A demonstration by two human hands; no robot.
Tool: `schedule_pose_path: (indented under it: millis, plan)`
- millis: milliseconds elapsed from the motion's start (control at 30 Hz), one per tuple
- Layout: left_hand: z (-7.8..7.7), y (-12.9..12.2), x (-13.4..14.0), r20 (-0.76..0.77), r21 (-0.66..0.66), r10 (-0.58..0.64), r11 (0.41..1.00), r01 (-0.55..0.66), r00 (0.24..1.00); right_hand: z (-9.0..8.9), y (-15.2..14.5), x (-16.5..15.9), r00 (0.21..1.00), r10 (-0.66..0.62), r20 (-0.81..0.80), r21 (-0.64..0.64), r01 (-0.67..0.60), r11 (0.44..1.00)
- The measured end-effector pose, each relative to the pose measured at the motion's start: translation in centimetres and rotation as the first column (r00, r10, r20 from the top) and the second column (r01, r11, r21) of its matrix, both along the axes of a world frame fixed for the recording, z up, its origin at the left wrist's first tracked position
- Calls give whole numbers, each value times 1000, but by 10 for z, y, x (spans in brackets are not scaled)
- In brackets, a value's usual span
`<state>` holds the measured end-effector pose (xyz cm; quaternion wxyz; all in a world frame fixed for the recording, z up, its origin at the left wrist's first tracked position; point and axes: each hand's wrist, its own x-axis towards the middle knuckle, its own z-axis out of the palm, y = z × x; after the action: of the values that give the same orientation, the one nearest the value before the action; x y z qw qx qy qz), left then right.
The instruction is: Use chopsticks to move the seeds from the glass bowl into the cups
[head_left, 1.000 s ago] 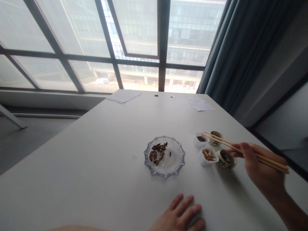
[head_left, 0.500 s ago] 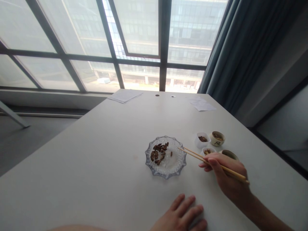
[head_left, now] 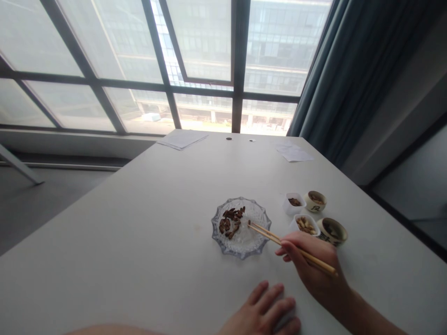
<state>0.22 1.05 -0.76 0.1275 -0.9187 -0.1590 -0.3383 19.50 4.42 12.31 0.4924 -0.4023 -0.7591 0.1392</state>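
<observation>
A pair of wooden chopsticks [head_left: 289,248] is held in my right hand [head_left: 314,260]. Their tips are inside a scalloped clear glass dish [head_left: 240,253], at a single small brown piece [head_left: 249,223]; whether they pinch it I cannot tell. Several dark brown, elongated pieces [head_left: 230,215], like nuts or seeds, lie in the left half of the dish. My left hand [head_left: 263,311] rests on the table in front of the dish, fingers spread, holding nothing.
Right of the dish stand a white cup of dark pieces [head_left: 294,203], a white cup of pale nuts [head_left: 306,225] and two cream pots, one behind [head_left: 315,202] and one nearer [head_left: 333,230]. Paper sheets [head_left: 183,139] and another sheet [head_left: 294,152] lie toward the window on the white table [head_left: 139,223].
My right hand has moved left and slightly toward me, bringing the chopstick tips from the dish's right rim to the lone brown piece. My left hand has stayed in place.
</observation>
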Motion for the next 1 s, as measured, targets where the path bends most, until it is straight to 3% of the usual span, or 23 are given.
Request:
schedule_pose_path:
  millis: [333, 633, 833, 933, 1000]
  plan:
    - [-2, 0, 0, -6, 10, 8, 1000, -7, 1000, -19, 5, -2, 997, 24, -66, -73, -29, 997]
    - [-7, 0, -4, -106, 3, 6, 1000, -6, 994, -39, 14, 5, 971, -75, -226, -26, 71, 997]
    - [-4, -1, -5, -99, 4, 13, 1000, -13, 995, -10, 0, 28, 971, -141, -192, 181, 176, 968]
    - [-3, -2, -5, -113, -3, 11, 1000, -12, 993, 8, -3, 54, 939, -271, -213, 272, 323, 906]
    - [-3, -1, -5, -102, -1, 9, 1000, -9, 995, 13, 0, 71, 895, -392, -212, 250, 437, 864]
